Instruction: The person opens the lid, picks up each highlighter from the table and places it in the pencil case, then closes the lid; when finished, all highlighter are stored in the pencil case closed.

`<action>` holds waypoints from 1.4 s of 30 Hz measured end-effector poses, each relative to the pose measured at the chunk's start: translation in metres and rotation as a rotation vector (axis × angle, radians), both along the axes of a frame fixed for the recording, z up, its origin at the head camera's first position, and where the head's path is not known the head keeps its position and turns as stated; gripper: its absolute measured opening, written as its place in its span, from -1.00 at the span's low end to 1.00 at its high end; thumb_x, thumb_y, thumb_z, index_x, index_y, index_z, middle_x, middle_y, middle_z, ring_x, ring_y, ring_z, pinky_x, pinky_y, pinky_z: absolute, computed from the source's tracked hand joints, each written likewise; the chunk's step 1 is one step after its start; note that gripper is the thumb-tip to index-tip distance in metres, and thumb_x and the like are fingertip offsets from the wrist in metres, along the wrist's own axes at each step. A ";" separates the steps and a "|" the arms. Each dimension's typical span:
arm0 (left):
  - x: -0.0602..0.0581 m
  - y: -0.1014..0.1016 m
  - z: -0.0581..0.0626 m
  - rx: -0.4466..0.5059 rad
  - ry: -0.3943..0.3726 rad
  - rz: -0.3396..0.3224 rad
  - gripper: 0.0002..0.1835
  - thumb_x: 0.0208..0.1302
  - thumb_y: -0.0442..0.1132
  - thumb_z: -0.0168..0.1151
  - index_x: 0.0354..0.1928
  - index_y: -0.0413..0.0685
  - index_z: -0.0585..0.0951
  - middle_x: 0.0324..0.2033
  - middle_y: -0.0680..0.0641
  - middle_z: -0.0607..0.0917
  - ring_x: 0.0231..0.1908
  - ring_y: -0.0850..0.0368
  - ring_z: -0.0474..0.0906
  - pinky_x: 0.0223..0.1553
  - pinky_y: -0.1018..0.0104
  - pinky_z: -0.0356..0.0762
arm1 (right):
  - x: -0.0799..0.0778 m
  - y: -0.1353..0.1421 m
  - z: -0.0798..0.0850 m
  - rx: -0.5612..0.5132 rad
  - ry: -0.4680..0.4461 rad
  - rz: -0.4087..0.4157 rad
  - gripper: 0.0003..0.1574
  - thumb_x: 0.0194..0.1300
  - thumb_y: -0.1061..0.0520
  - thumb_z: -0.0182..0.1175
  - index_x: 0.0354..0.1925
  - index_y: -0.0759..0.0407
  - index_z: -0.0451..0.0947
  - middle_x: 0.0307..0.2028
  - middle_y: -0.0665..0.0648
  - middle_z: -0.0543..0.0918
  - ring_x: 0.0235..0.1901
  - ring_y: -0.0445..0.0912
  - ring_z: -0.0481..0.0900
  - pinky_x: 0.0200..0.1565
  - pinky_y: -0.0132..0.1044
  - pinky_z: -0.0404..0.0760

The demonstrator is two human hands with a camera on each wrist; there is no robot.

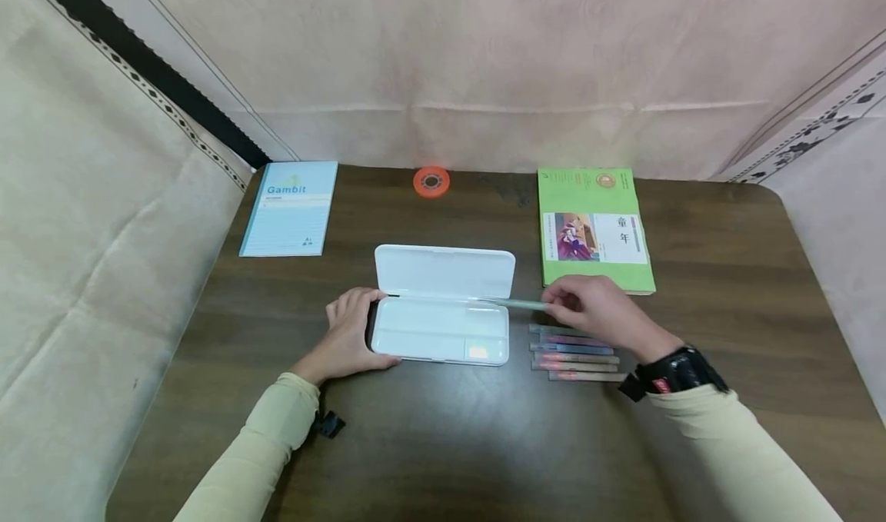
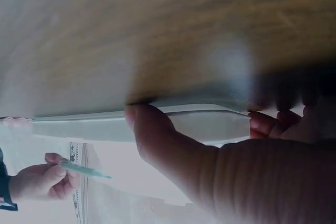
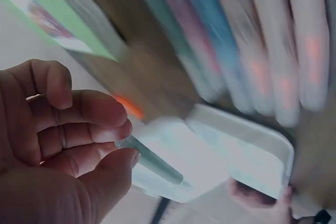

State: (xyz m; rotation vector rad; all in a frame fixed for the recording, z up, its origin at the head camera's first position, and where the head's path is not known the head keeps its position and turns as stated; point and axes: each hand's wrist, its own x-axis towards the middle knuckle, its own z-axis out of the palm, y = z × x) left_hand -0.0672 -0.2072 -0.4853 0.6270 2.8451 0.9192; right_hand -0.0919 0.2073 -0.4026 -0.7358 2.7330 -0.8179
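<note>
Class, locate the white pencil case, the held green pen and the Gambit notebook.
White pencil case (image 1: 436, 326): head view, tray floor.
Green pen (image 3: 154, 161): right wrist view, barrel.
Gambit notebook (image 1: 291, 216): head view, front cover.

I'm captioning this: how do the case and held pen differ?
The case is white and broad; the pen is green and thin. The case sits open on the table; the pen is raised, pinched in the right hand. Both are held, the case by the left hand.
</note>
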 end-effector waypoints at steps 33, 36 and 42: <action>0.000 -0.006 0.010 -0.019 -0.005 0.029 0.07 -0.21 0.15 0.59 0.31 -0.12 0.25 0.24 -0.27 0.30 0.28 -0.21 0.12 0.16 -0.15 -0.09 | -0.009 -0.080 -0.027 -0.049 -0.021 -0.048 -0.81 0.33 0.09 0.26 -0.08 0.02 0.65 -0.40 -0.09 0.69 -0.47 -0.21 0.46 -0.36 -0.36 0.46; 0.002 -0.005 0.009 -0.014 -0.002 0.029 0.07 -0.21 0.14 0.60 0.31 -0.12 0.25 0.24 -0.27 0.30 0.29 -0.21 0.11 0.16 -0.15 -0.09 | -0.007 -0.073 -0.027 -0.076 -0.008 -0.038 -0.81 0.34 0.07 0.26 -0.08 0.00 0.65 -0.39 -0.12 0.67 -0.44 -0.22 0.47 -0.32 -0.35 0.47; 0.003 0.000 0.005 -0.003 -0.017 0.009 0.07 -0.20 0.17 0.58 0.32 -0.11 0.25 0.23 -0.25 0.31 0.27 -0.19 0.13 0.13 -0.10 -0.08 | 0.000 -0.047 -0.019 -0.108 0.024 -0.057 -0.82 0.32 0.07 0.29 -0.10 0.00 0.67 -0.43 -0.14 0.62 -0.44 -0.23 0.49 -0.34 -0.37 0.51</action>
